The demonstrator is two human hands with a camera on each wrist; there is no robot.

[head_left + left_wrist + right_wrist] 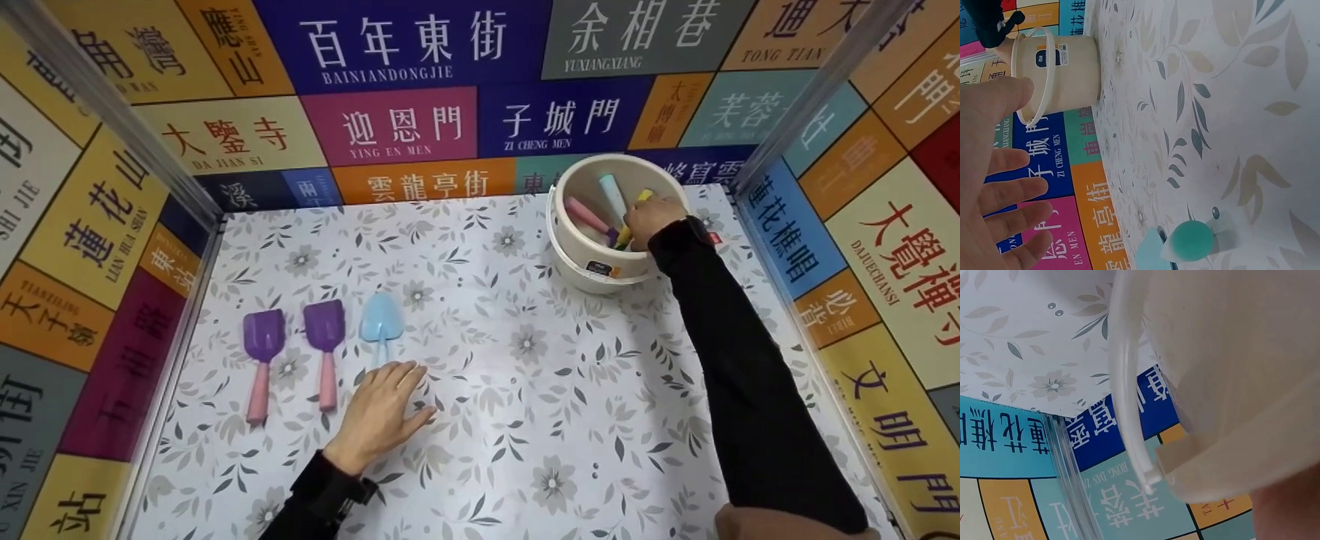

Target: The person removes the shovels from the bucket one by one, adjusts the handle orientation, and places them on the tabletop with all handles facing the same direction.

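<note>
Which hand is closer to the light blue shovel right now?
Left. The left hand rests flat on the table, over the light blue shovel handle's end. The right hand is far off, its fingers reaching into the white bucket at the back right.

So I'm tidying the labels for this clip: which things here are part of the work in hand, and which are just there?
In the work:
- right hand reaching into the bucket
- toy tools in it, one pink handle
- left hand on the blue shovel
- two purple shovels

Just there:
- floral table cover
- sign-printed walls
</note>
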